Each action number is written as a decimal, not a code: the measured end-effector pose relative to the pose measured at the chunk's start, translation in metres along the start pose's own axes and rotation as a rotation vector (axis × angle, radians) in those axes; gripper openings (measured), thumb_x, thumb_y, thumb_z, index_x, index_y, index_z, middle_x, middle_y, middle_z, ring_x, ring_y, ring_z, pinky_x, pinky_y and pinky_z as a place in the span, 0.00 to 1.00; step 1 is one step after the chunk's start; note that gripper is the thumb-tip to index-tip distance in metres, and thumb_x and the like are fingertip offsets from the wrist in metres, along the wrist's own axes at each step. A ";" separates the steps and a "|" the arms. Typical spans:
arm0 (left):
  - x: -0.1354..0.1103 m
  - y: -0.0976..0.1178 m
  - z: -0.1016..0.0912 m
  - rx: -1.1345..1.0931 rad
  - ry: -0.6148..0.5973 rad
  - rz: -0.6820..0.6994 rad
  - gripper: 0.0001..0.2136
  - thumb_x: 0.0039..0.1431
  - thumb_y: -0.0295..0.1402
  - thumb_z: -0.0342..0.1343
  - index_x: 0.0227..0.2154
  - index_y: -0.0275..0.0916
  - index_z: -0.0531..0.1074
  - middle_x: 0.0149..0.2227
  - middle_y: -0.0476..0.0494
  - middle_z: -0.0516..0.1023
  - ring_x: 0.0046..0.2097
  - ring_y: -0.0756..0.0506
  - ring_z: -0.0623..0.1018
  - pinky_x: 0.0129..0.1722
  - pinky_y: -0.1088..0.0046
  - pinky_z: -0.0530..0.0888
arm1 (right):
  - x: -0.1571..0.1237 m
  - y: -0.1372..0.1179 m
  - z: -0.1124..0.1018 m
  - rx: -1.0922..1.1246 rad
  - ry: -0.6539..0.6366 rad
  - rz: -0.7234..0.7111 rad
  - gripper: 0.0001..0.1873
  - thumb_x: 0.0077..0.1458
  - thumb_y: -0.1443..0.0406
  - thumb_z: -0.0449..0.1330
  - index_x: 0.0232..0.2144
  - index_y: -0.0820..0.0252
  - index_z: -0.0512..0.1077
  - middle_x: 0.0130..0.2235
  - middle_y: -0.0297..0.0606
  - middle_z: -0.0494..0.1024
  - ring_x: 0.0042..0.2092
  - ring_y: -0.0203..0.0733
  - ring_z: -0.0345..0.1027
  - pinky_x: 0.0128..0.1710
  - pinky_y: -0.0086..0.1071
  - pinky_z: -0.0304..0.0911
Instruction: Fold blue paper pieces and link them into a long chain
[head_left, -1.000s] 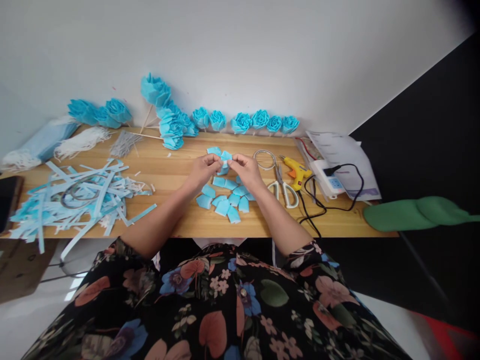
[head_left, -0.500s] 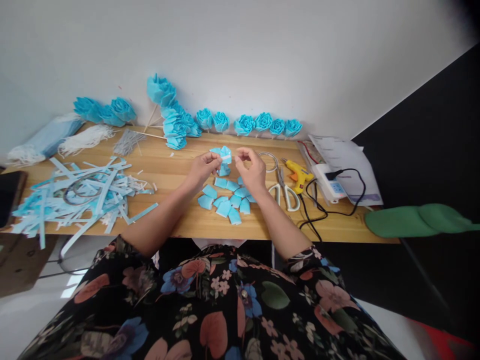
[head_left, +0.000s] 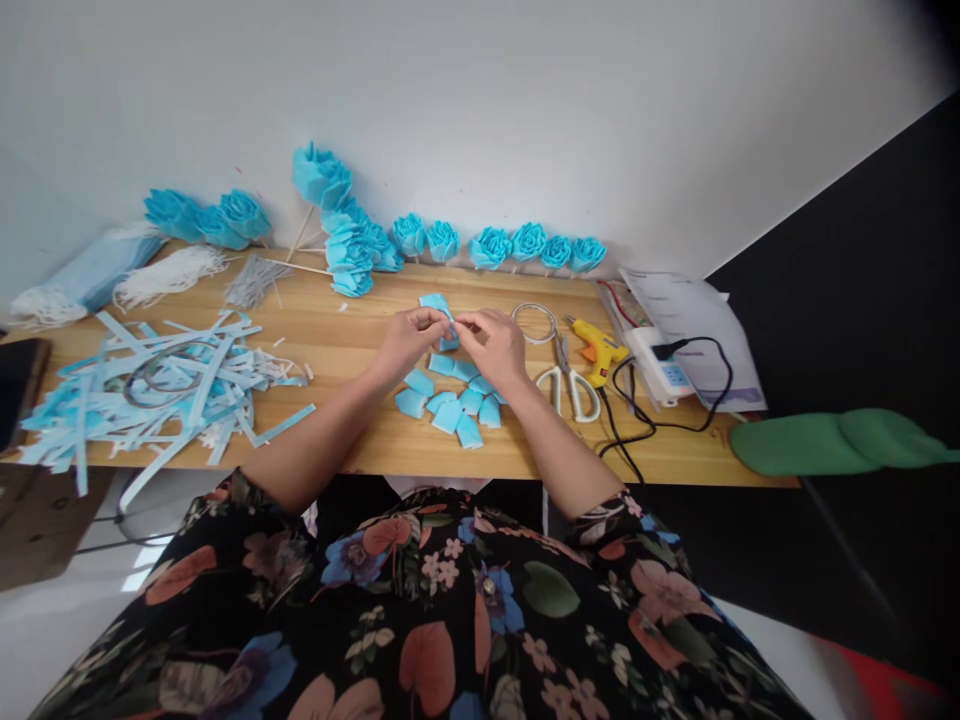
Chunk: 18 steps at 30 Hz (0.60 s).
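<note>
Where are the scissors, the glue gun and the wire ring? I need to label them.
scissors [head_left: 571, 385], head view, white handles.
glue gun [head_left: 598, 348], head view, yellow body.
wire ring [head_left: 534, 323], head view, its near rim.

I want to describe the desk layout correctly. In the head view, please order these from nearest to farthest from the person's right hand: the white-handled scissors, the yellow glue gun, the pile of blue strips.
From the right hand:
1. White-handled scissors, just to its right on the table.
2. Yellow glue gun, further right, past the scissors.
3. Pile of blue strips, far to the left, beyond the left hand.
</note>
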<state>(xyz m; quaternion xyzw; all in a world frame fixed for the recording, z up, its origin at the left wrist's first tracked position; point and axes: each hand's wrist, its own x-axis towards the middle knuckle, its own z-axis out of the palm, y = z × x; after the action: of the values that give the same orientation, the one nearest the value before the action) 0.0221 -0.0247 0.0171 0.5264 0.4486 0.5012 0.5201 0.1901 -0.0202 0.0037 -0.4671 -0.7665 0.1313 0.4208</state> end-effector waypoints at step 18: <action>-0.002 -0.006 -0.001 0.067 0.011 0.039 0.07 0.50 0.35 0.63 0.24 0.36 0.77 0.25 0.47 0.78 0.28 0.51 0.75 0.30 0.77 0.71 | 0.002 0.001 0.000 0.000 -0.024 0.010 0.08 0.60 0.63 0.61 0.34 0.54 0.81 0.35 0.36 0.85 0.38 0.43 0.75 0.46 0.38 0.64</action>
<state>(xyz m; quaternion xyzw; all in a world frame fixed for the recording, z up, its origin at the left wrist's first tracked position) 0.0215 -0.0258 0.0105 0.5495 0.4574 0.4989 0.4899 0.1905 -0.0187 0.0044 -0.4695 -0.7690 0.1391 0.4108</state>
